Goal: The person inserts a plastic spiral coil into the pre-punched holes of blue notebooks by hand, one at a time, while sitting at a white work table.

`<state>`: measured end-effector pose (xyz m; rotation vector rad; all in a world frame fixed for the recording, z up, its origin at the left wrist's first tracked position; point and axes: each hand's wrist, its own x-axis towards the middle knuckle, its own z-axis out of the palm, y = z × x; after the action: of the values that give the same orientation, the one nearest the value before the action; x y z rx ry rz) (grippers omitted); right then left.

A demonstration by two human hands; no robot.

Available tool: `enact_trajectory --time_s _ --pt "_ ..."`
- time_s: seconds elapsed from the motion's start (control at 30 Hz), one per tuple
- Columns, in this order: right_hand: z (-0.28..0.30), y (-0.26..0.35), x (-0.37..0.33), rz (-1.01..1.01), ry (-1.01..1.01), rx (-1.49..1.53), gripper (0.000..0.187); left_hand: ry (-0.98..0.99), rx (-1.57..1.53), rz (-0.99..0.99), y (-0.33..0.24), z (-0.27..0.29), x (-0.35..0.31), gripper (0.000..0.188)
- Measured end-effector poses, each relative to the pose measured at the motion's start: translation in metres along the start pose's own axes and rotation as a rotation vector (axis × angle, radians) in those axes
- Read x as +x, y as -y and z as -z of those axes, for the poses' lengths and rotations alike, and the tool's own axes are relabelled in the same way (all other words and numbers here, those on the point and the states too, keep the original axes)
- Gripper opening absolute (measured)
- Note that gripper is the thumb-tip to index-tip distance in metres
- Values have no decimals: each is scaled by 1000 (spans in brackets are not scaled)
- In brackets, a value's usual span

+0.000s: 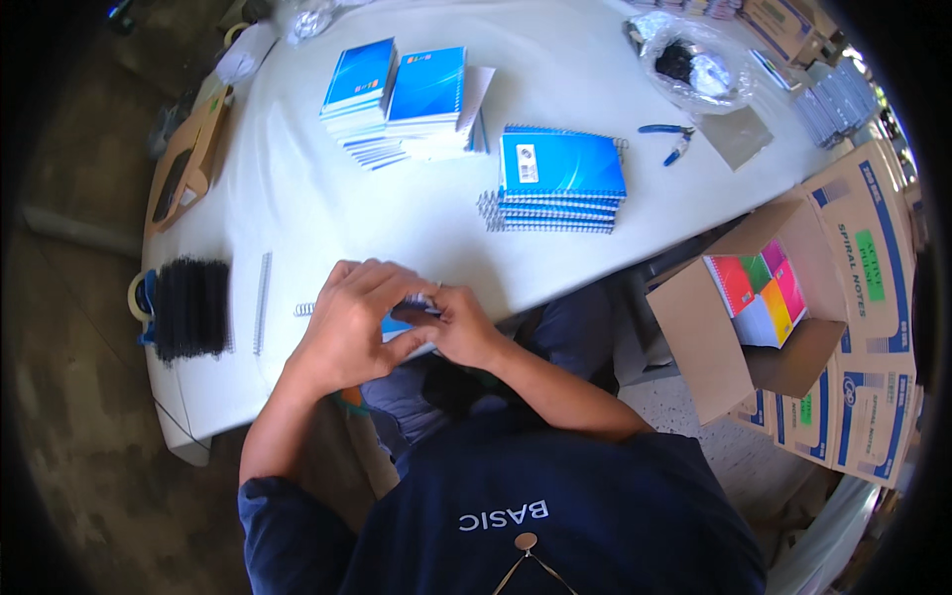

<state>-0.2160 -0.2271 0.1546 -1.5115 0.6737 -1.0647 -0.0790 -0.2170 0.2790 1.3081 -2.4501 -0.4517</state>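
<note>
At the near edge of the table both hands are closed around a small blue notebook (394, 324), mostly covered by the fingers. My left hand (349, 322) grips it from the left, with the thumb along its near side. My right hand (461, 322) pinches its right end. Out past the left fingers sticks a wire spiral coil (304, 309); whether it runs through the notebook is hidden. Beyond the hands are stacks of blue-covered pads (426, 84) without visible coils. To their right lies a pile of spiral-bound blue notebooks (562, 164).
Black coils (193, 309) stand in a bundle by a tape roll (139, 297) at the left edge, near a single loose coil (263, 302). Blue-handled pliers (674, 141) and a plastic bag (699, 64) lie far right. An open carton (699, 342) holds colourful notebooks (764, 297).
</note>
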Motion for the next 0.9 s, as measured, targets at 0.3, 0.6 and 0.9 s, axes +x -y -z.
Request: enact_trajectory --time_s 0.3,0.6,0.9 --pt "2 7 -3 43 -50 -87 15 -66 172 -14 -14 3 10 9" --pt "49 47 -15 195 -383 230 34 -926 92 92 -28 -23 34 57" --pt "159 22 18 202 -1182 -379 49 -875 -110 -161 -35 -98 168 35"
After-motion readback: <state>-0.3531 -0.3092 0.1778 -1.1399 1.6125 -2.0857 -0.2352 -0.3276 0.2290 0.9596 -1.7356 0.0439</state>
